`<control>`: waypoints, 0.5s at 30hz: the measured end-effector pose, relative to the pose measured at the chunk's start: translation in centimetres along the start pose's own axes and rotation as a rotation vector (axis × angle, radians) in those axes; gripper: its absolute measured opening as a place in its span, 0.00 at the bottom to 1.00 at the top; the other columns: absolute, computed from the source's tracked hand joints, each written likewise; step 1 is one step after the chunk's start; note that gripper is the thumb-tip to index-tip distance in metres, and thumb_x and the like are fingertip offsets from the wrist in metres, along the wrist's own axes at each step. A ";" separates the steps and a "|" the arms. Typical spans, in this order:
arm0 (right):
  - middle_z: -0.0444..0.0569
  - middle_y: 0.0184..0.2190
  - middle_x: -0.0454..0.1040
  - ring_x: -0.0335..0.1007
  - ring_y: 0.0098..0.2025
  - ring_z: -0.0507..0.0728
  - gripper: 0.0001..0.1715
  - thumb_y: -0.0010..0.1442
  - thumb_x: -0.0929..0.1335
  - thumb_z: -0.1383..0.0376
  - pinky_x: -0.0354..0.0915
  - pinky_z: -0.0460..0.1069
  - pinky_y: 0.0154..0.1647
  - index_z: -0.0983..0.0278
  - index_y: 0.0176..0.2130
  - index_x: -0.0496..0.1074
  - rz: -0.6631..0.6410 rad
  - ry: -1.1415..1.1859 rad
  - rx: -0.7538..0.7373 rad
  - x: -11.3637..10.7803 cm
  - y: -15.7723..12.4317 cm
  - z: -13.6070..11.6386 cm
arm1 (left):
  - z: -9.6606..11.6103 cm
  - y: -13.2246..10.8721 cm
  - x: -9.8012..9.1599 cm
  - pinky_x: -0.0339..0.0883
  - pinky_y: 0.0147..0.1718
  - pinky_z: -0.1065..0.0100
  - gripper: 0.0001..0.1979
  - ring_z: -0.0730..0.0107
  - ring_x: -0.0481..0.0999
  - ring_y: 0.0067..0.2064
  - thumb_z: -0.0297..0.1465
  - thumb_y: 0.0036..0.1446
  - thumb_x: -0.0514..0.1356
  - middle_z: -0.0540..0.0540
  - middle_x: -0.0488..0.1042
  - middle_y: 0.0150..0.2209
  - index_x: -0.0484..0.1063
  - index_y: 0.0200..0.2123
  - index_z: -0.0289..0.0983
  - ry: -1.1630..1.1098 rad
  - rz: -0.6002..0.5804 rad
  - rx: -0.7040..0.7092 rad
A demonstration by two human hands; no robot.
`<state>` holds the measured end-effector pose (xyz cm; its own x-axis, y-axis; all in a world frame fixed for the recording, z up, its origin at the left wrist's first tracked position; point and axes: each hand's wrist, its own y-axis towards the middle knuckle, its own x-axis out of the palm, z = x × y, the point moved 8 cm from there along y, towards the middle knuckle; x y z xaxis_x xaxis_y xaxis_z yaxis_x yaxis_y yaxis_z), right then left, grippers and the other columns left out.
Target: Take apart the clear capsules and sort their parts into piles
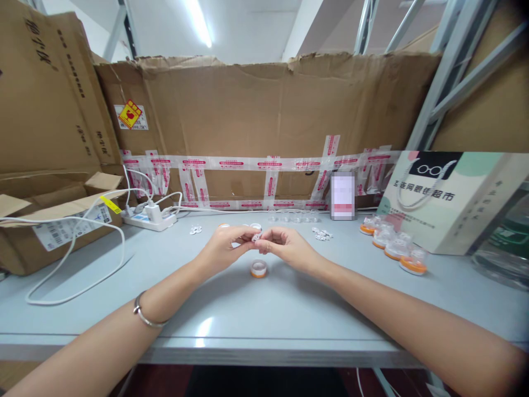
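My left hand (226, 242) and my right hand (287, 245) meet above the middle of the table, both with fingers pinched on one small white plastic part (256, 237). Its exact kind is too small to make out. Just below them on the tabletop stands a round orange-and-clear case (259, 268). Behind my fingers, partly hidden, are more round pieces with orange and white edges. A small pile of white parts (322, 234) lies to the right, and a few white round parts (195, 230) lie to the left.
Several orange-based clear cases (397, 248) stand in a row at right, before a paper bag (438, 204). A phone (343, 196) leans on the cardboard (248, 110). A row of clear pieces (295, 217) lies at the back. At left are a power strip (151, 220), looped cable and open box (61, 220).
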<state>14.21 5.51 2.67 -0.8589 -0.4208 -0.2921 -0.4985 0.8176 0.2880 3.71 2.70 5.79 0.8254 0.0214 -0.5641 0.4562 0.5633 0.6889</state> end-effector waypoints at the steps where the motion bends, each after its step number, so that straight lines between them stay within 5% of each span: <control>1: 0.44 0.25 0.71 0.67 0.30 0.50 0.14 0.51 0.68 0.56 0.63 0.47 0.36 0.65 0.29 0.69 -0.004 0.014 -0.004 0.1 0.0 0.0 | 0.2 0.0 -0.1 0.73 0.34 0.70 0.09 0.74 0.76 0.32 0.29 0.54 0.57 0.47 0.76 0.33 0.71 0.40 0.35 0.013 0.003 0.011; 7: 0.45 0.28 0.73 0.68 0.32 0.50 0.14 0.52 0.67 0.56 0.64 0.48 0.40 0.65 0.31 0.71 -0.056 0.037 -0.019 0.2 0.0 0.1 | 0.5 0.2 -0.6 0.69 0.40 0.66 0.07 0.68 0.73 0.41 0.30 0.51 0.60 0.44 0.73 0.40 0.72 0.35 0.37 0.084 0.020 0.021; 11: 0.46 0.30 0.74 0.69 0.34 0.50 0.14 0.53 0.67 0.56 0.65 0.48 0.41 0.65 0.32 0.72 -0.043 0.010 0.009 0.0 -0.1 0.3 | -0.1 0.1 0.4 0.69 0.34 0.71 0.07 0.73 0.74 0.34 0.29 0.54 0.58 0.48 0.75 0.34 0.71 0.38 0.37 0.013 -0.084 -0.094; 15: 0.47 0.30 0.75 0.70 0.33 0.51 0.14 0.52 0.67 0.57 0.65 0.48 0.40 0.64 0.33 0.73 -0.020 0.000 0.038 -0.2 -0.1 0.3 | 0.1 0.1 0.2 0.67 0.35 0.69 0.09 0.73 0.72 0.32 0.31 0.52 0.60 0.48 0.74 0.31 0.72 0.38 0.37 0.142 -0.066 -0.069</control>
<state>14.47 5.67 2.44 -0.8488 -0.4372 -0.2975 -0.5107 0.8235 0.2470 4.00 2.66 5.81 0.7369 0.0967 -0.6691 0.4795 0.6229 0.6182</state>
